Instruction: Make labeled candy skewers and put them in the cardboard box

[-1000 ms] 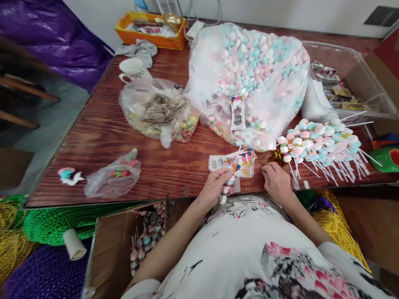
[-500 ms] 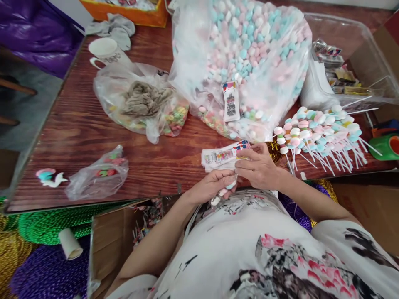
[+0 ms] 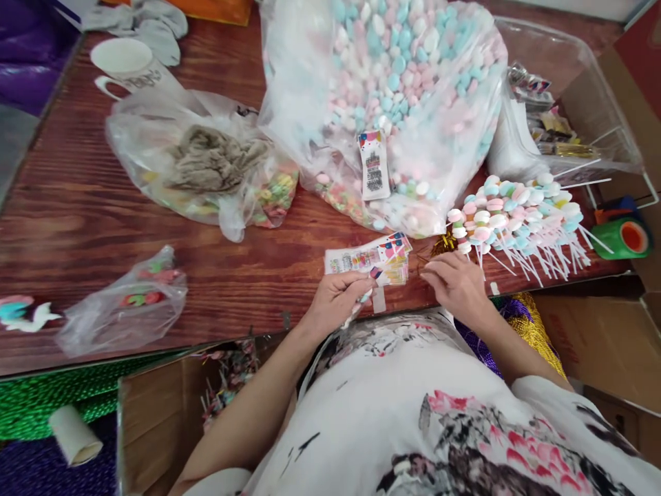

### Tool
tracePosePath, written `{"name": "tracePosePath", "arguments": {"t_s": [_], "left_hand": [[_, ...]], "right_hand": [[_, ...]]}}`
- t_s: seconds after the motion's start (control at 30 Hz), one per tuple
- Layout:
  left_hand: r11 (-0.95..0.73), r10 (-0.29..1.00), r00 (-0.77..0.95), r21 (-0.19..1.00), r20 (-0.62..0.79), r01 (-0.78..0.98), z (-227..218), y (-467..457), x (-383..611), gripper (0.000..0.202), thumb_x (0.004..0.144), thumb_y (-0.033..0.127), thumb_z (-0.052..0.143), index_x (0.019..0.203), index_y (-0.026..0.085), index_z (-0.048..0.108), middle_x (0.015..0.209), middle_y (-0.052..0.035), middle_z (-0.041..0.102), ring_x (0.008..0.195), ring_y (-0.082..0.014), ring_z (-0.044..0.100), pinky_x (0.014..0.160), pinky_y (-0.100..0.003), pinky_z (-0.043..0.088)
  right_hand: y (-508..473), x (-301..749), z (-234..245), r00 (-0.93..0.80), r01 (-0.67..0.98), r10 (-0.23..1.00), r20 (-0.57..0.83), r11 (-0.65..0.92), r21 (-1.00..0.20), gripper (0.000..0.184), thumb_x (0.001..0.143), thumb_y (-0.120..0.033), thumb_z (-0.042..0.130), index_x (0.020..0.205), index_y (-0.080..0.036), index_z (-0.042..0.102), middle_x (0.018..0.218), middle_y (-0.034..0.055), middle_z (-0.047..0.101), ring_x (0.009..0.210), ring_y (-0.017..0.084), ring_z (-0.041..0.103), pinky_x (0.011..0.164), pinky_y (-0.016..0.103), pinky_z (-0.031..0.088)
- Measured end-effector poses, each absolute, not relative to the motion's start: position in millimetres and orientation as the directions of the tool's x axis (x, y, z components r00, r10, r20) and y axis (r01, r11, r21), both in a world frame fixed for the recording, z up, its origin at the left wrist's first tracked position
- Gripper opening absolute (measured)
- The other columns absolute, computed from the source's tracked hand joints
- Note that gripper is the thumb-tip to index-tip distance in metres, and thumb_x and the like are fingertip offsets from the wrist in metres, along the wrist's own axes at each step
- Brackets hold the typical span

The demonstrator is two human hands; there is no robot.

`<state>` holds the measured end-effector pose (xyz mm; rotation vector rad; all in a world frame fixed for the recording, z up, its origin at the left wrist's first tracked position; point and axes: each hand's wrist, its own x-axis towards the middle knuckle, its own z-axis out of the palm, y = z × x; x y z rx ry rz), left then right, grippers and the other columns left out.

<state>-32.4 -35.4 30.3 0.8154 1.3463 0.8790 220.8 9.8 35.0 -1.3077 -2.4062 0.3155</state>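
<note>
Fingers of the left hand (image 3: pixel 335 300) were closed, thumb against forefinger, pinching a wrapped candy skewer (image 3: pixel 365 297) at the front edge of the table (image 3: pixel 248 275); the palm hid part of it. Right hand (image 3: pixel 459 281): fingers bent, tips near the thumb, just above the wood; whether they gripped anything could not be told. Gold ties (image 3: pixel 445 242) lay just beyond its knuckles. Between the hands and slightly farther off, printed sleeves (image 3: pixel 356 260) lay fanned and overlapping. To the right, a pile of candy skewers (image 3: pixel 516 213) rested with white sticks pointing mostly toward the wearer; a green tape roll (image 3: pixel 614 240) stood beyond it. Behind the sleeves sat a large clear bag (image 3: pixel 413 69) of pastel candies, a printed stack (image 3: pixel 373 165) on its front. Farther left: a smaller bag (image 3: pixel 139 148) topped by a brown cloth (image 3: pixel 211 158), and a white mug (image 3: pixel 124 58).
</note>
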Motion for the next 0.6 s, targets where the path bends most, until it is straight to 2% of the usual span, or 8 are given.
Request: {"name": "tracePosePath", "arguments": {"t_s": [0.13,0.3,0.37,0.43,0.5,0.57,0.6], "left_hand": [[0.446,0.894,0.081,0.892,-0.441,-0.070,24,-39,-27,0.022,0.074,0.034,0.066,0.064,0.014,0.070,0.060,-0.0038,0.063,0.053,-0.0125,0.056,0.050,-0.022,0.042],[0.467,0.884,0.058,0.875,-0.463,-0.130,22,-44,-21,0.023,0.074,0.035,0.066,0.064,0.015,0.069,0.060,-0.0033,0.064,0.051,-0.0113,0.056,0.047,-0.020,0.041],[0.474,0.880,0.060,0.868,-0.471,-0.144,23,-48,-19,0.024,0.074,0.036,0.066,0.063,0.015,0.068,0.062,-0.0035,0.064,0.052,-0.0110,0.056,0.047,-0.020,0.040],[0.481,0.876,0.055,0.862,-0.479,-0.162,24,-51,-17,0.023,0.075,0.036,0.065,0.064,0.015,0.068,0.062,-0.0033,0.063,0.052,-0.0109,0.056,0.048,-0.020,0.040],[0.492,0.869,0.041,0.853,-0.493,-0.172,25,-53,-14,0.022,0.073,0.036,0.066,0.068,0.015,0.069,0.063,-0.0028,0.062,0.052,-0.0107,0.055,0.049,-0.020,0.042],[0.492,0.870,0.043,0.858,-0.491,-0.150,25,-52,-10,0.023,0.072,0.038,0.066,0.068,0.015,0.069,0.063,-0.0017,0.060,0.052,-0.0099,0.051,0.049,-0.021,0.041],[0.479,0.878,0.051,0.868,-0.476,-0.129,25,-51,-9,0.024,0.073,0.038,0.066,0.067,0.015,0.068,0.061,-0.0008,0.058,0.051,-0.0091,0.048,0.048,-0.020,0.039]], "right_hand": [[-1,215,7,-0.468,0.856,0.876,0.114,0.482,-0.187,0.016,0.092,-0.028,0.056,0.088,-0.019,0.069,0.093,0.0100,0.066,0.090,0.024,0.052,0.073,0.036,0.039],[6,209,-7,-0.536,0.830,0.840,0.091,0.543,-0.126,0.018,0.091,-0.015,0.049,0.083,-0.019,0.065,0.089,0.0094,0.064,0.086,0.023,0.048,0.069,0.035,0.035],[8,210,-8,-0.543,0.822,0.834,0.099,0.552,-0.136,0.019,0.091,-0.012,0.047,0.083,-0.018,0.063,0.090,0.0102,0.064,0.085,0.023,0.048,0.069,0.035,0.036],[7,212,-3,-0.545,0.795,0.828,0.135,0.561,-0.232,0.018,0.091,-0.013,0.046,0.082,-0.018,0.061,0.087,0.0098,0.063,0.084,0.022,0.050,0.070,0.035,0.038],[4,210,7,-0.517,0.714,0.831,0.208,0.552,-0.432,0.018,0.093,-0.016,0.044,0.082,-0.019,0.058,0.080,0.0068,0.060,0.079,0.020,0.052,0.070,0.033,0.040],[-2,203,19,-0.439,0.566,0.846,0.301,0.521,-0.639,0.016,0.094,-0.020,0.044,0.084,-0.021,0.057,0.076,0.0036,0.058,0.074,0.018,0.053,0.069,0.032,0.043],[-5,196,25,-0.401,0.487,0.849,0.344,0.516,-0.705,0.015,0.094,-0.021,0.045,0.085,-0.022,0.057,0.076,0.0029,0.058,0.072,0.017,0.054,0.069,0.032,0.044]]}}
